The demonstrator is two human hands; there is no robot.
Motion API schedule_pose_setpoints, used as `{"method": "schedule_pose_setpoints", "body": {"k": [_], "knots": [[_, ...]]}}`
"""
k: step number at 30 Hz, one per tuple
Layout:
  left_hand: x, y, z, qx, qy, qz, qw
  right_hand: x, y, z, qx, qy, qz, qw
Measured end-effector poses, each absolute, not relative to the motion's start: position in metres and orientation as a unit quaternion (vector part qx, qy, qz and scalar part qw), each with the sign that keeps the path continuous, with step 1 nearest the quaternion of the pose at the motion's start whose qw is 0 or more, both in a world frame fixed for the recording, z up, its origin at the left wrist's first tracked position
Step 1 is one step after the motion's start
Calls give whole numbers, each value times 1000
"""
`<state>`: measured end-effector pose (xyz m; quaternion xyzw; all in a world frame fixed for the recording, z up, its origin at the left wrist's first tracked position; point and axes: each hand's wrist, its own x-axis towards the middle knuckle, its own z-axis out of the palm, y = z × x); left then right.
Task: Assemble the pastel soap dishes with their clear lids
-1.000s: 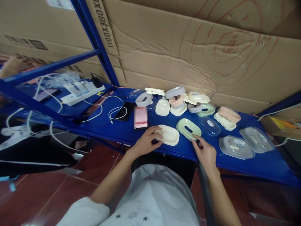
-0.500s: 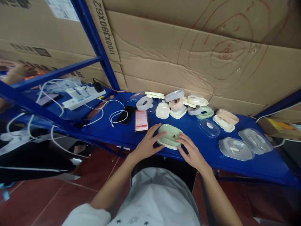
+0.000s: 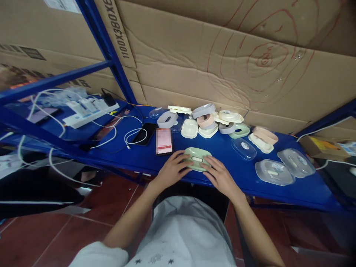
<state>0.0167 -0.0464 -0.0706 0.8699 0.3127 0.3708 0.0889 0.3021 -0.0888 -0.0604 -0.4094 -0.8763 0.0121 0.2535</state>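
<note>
A pale green soap dish lies at the front edge of the blue table, a cream raised bar showing through its middle slot. My left hand holds its left end, fingers over the rim. From the right, my right hand grips the other end, fingertips on the green top. Whatever lies beneath the green piece is hidden. Just left of the dish is a phone with a lit screen. To the right rests a clear oval lid.
Several cream, grey and peach dish parts are piled along the back. Two clear-lidded dishes lie right. A dark phone, white cables and a power strip are left, beside a blue shelf post. Another person's arm is blurred far left.
The green piece has settled flat; the cream rim under its front edge no longer shows, and the cream bar now fills the slot. Both hands have closed in on it. The view has shifted slightly.
</note>
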Motion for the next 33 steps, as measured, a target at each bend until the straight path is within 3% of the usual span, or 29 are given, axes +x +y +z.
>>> {"method": "schedule_pose_setpoints", "body": {"k": [4, 8, 12, 19, 26, 33], "knots": [[18, -50, -65, 867, 327, 360, 108, 347, -70, -57, -576, -767, -89, 267], [19, -54, -62, 853, 351, 368, 121, 392, -51, -58, -730, -643, -130, 192], [19, -55, -65, 848, 369, 345, 160, 391, -49, -57, -651, -733, -90, 175], [17, -54, -66, 831, 382, 350, 203, 350, -50, -52, -582, -741, -2, 334], [17, -55, -60, 831, 380, 350, 208, 333, -44, -57, -603, -766, 6, 223], [15, -54, -62, 809, 396, 353, 254, 318, -62, -36, -523, -773, 87, 349]]}}
